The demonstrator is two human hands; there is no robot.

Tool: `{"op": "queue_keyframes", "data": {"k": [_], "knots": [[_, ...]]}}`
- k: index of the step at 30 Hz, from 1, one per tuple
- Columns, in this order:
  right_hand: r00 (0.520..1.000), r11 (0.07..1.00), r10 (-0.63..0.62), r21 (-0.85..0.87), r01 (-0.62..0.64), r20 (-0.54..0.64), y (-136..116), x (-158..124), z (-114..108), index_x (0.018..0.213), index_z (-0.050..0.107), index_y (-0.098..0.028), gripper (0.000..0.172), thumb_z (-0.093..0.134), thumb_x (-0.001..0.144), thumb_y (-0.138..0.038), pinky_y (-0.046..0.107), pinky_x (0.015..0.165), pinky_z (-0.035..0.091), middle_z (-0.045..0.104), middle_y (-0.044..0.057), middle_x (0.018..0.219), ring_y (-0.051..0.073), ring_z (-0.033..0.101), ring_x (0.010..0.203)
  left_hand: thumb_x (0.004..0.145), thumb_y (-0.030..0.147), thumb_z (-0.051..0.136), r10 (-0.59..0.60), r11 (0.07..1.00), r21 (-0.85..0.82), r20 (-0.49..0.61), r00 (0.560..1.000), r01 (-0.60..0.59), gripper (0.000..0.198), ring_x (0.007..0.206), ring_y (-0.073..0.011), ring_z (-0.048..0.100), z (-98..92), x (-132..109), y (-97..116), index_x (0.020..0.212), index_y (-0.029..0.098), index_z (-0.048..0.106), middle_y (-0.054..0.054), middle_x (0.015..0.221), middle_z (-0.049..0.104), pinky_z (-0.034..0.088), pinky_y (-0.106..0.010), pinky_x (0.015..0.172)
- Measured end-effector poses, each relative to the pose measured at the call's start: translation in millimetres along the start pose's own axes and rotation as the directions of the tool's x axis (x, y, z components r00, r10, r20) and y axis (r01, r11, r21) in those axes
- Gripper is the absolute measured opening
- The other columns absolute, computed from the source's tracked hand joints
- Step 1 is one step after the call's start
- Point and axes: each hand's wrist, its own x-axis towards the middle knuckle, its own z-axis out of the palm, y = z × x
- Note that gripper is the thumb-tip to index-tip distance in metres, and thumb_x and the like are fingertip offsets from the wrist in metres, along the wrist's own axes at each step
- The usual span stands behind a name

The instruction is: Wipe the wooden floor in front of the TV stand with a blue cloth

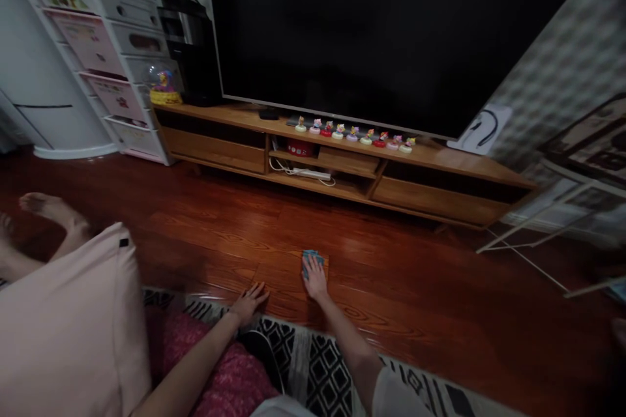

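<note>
My right hand [314, 277] lies with fingers stretched over a small blue piece [312, 253], which looks like a folded cloth, on the glossy red-brown wooden floor [215, 234]. The hand covers much of it, so its exact kind is hard to make out. To the left, my left hand [249, 303] rests palm down on the floor by the rug's edge, fingers spread and holding nothing. A small orange spot shows at its fingertips.
Ahead stands a low wooden TV cabinet [317, 192] bearing several small figurines [338, 131] and a large dark television [362, 39]. A patterned rug [327, 365] lies beneath me. A pale pink cushion [73, 326] and bare feet [49, 208] are at left, a white-legged folding stand [533, 234] at right.
</note>
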Motion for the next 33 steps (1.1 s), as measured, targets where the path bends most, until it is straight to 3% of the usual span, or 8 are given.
{"op": "queue_keyframes", "data": {"k": [4,9,12,18,22,25,28,33], "knots": [[0.95,0.949,0.309,-0.047,-0.31,-0.042,83.1,-6.1,-17.9,0.157,0.032,-0.023,0.06,0.027,0.099,-0.031,0.042,0.121,0.02,0.025,0.006,0.166,0.021,0.019,0.153,0.081,0.018,0.053,-0.006,1.0,-0.014,0.001,1.0,0.006,0.081,0.154,-0.0261,0.008,-4.3,-3.6,2.8,0.157,0.033,0.028,-0.005,0.168,0.007,0.019,-0.055,0.122],[0.75,0.777,0.62,0.047,-0.628,-0.229,136.7,-51.0,-14.4,0.158,0.03,-0.015,0.064,0.022,0.097,-0.035,0.056,0.118,0.022,0.026,0.016,0.164,0.03,0.019,0.152,0.082,0.02,0.054,-0.014,1.0,-0.026,0.021,1.0,0.014,0.079,0.154,-0.0292,0.008,-7.4,-5.6,5.0,0.156,0.032,0.031,-0.008,0.168,0.008,0.019,-0.061,0.119],[0.709,0.741,0.662,0.073,-0.667,-0.242,107.0,-68.1,-2.9,0.159,0.024,-0.013,0.066,0.025,0.097,-0.034,0.062,0.116,0.02,0.023,0.02,0.165,0.035,0.018,0.152,0.084,0.022,0.053,-0.015,0.999,-0.03,0.016,1.0,0.015,0.075,0.154,-0.0295,0.008,-8.1,-5.6,5.2,0.156,0.032,0.032,-0.008,0.168,0.01,0.018,-0.061,0.12],[0.962,0.963,0.271,0.014,-0.271,-0.035,-22.9,-88.0,29.0,0.16,0.025,-0.023,0.062,0.032,0.1,-0.038,0.049,0.123,0.013,0.018,0.006,0.168,0.026,0.012,0.154,0.085,0.021,0.053,-0.024,1.0,-0.014,0.026,0.999,0.024,0.076,0.154,-0.0291,0.008,-13.8,-9.6,10.3,0.157,0.03,0.03,-0.009,0.169,0.009,0.018,-0.06,0.12],[0.999,0.997,-0.05,0.065,0.051,-0.018,-60.5,-89.1,33.6,0.159,0.026,-0.03,0.059,0.033,0.101,-0.038,0.043,0.123,0.016,0.02,0.001,0.168,0.02,0.014,0.154,0.085,0.022,0.053,-0.032,0.999,-0.005,0.028,0.999,0.033,0.076,0.154,-0.0285,0.009,-15.7,-11.2,12.8,0.157,0.03,0.029,-0.009,0.168,0.009,0.019,-0.06,0.12],[0.997,0.996,-0.074,0.044,0.074,-0.003,-32.3,-73.8,18.1,0.157,0.031,-0.029,0.057,0.031,0.101,-0.037,0.042,0.122,0.019,0.026,0.001,0.166,0.019,0.019,0.153,0.083,0.022,0.054,-0.024,1.0,-0.003,0.03,0.999,0.024,0.079,0.154,-0.0283,0.009,-16.0,-10.7,12.4,0.157,0.032,0.029,-0.007,0.168,0.008,0.02,-0.061,0.119],[0.991,0.99,0.135,-0.032,-0.135,-0.003,29.9,-62.0,-2.2,0.157,0.034,-0.026,0.058,0.026,0.1,-0.036,0.042,0.122,0.02,0.028,0.003,0.165,0.02,0.021,0.152,0.081,0.021,0.054,-0.03,1.0,0.001,0.047,0.998,0.03,0.081,0.154,-0.0287,0.009,-16.6,-10.6,11.5,0.157,0.03,0.029,-0.008,0.168,0.007,0.02,-0.061,0.119],[0.815,0.826,0.551,-0.021,-0.563,-0.179,115.7,-79.5,-10.2,0.159,0.029,-0.019,0.064,0.019,0.098,-0.038,0.053,0.118,0.025,0.028,0.012,0.164,0.028,0.023,0.151,0.079,0.023,0.056,-0.007,1.0,-0.019,0.03,1.0,0.008,0.083,0.154,-0.0306,0.01,-15.4,-8.7,9.3,0.157,0.034,0.029,-0.007,0.168,0.007,0.02,-0.065,0.117]]}}
